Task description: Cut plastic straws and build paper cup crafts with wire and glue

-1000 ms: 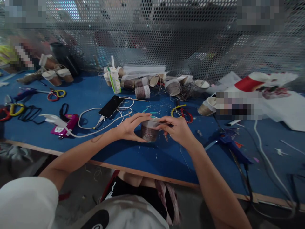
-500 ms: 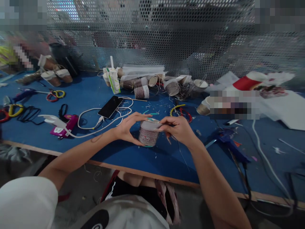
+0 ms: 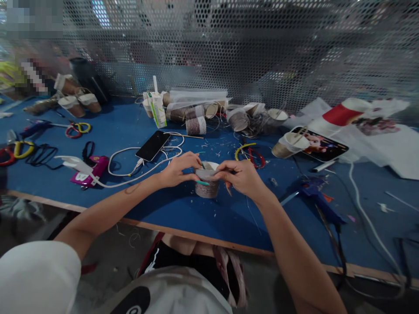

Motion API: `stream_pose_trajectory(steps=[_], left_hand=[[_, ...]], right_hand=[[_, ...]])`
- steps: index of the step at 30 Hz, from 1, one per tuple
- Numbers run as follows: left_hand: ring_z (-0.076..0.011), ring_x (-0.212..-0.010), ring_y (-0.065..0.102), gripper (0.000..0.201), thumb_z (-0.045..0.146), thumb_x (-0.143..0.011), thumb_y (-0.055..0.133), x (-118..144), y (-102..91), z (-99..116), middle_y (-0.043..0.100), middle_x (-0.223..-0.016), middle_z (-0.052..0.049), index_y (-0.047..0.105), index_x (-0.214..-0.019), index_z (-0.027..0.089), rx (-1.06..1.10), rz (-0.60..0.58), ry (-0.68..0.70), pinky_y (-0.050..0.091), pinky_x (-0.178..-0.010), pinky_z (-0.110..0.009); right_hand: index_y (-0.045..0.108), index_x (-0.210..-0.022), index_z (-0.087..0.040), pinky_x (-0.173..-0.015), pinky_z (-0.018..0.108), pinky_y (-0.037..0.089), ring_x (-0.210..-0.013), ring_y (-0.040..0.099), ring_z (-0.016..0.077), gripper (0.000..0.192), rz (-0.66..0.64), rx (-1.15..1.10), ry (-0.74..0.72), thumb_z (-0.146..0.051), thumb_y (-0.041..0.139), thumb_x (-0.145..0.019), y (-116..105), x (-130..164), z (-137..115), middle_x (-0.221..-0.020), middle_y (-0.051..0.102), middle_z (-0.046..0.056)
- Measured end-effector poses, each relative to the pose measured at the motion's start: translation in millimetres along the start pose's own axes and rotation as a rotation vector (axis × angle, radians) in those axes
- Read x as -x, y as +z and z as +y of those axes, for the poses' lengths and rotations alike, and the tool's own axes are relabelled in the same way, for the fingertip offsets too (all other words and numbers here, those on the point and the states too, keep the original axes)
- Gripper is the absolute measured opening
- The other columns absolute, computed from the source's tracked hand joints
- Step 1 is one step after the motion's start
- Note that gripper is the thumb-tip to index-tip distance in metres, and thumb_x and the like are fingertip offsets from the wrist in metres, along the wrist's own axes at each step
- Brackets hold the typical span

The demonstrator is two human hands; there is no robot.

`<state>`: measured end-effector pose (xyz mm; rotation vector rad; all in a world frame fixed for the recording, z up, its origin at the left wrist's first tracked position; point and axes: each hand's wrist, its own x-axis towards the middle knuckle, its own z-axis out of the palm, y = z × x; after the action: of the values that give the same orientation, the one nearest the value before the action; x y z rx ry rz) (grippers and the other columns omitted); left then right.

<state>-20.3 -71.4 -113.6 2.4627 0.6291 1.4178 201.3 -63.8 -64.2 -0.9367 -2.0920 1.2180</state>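
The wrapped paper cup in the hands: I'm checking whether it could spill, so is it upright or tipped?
Upright. The wrapped paper cup shows its open white rim on top, held between the left hand and right hand.

Both hands, left hand (image 3: pixel 178 171) and right hand (image 3: pixel 242 176), grip a string-wrapped cup (image 3: pixel 207 183) upright on the blue table (image 3: pixel 203 218).

Cup (image 3: pixel 207 183) lowered, now upright — left hand (image 3: pixel 178 170) fingers shifted from side to rim.
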Motion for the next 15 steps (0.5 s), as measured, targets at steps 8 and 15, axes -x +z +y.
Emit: stream_pose_trajectory(steps=[8, 15], left_hand=[[-0.0164, -0.081, 0.065, 0.031, 0.046, -0.080, 0.060, -2, -3.3, -7, 0.069, -0.073, -0.005, 0.063, -0.077, 0.016, 0.041, -0.047, -0.013, 0.054, -0.082, -0.037], [-0.0294, -0.113, 0.055, 0.079, 0.063, -0.073, 0.058, 2, 1.6, 3, 0.060, -0.114, -0.019, 0.041, -0.130, 0.011, -0.308, -0.120, 0.076, 0.043, -0.099, -0.053]], right_hand=[[0.066, -0.068, -0.018, -0.043, 0.021, 0.042, -0.037, 0.055, 0.0105, 0.020, -0.013, 0.161, -0.070, -0.033, 0.063, -0.080, -1, 0, 0, -0.041, 0.056, -0.003], [0.065, -0.068, -0.018, -0.046, 0.023, 0.043, -0.038, 0.055, 0.0121, 0.029, 0.108, 0.207, -0.059, -0.044, 0.062, -0.081, 3, 0, -5, -0.041, 0.056, -0.003]])
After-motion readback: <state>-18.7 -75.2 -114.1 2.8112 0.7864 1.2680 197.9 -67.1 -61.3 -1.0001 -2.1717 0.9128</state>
